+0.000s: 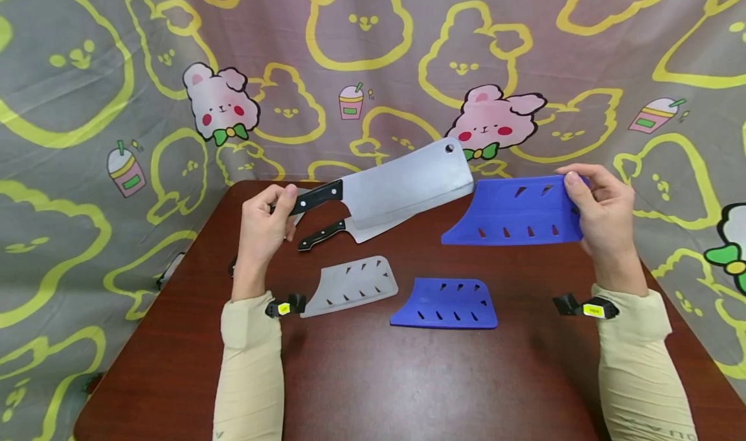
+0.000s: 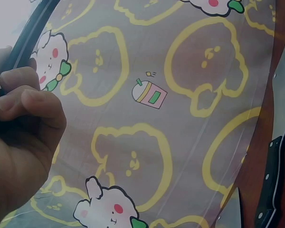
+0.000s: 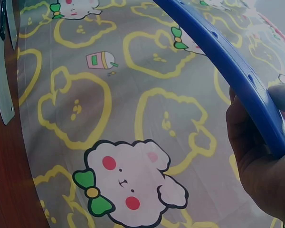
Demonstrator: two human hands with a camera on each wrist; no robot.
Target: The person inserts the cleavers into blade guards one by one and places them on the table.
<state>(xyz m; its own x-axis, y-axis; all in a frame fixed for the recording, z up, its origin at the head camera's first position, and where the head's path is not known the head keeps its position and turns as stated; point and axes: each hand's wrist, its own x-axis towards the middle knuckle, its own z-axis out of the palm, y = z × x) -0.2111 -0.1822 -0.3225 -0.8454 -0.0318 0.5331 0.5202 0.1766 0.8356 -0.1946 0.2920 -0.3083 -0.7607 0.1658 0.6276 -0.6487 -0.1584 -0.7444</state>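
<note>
My left hand grips the black handle of a large cleaver, raised over the table with its blade pointing right. In my right hand a large blue blade guard with slots is pinched between thumb and fingers at its right end. The guard's left side is close to the cleaver's tip in the head view. Edge-on, the same guard shows in the right wrist view. Behind the cleaver a smaller knife lies on the table, its blade partly hidden.
A grey blade guard and a smaller blue blade guard lie on the brown table. Another knife blade shows low in the left wrist view. A patterned curtain hangs behind the table and along its sides.
</note>
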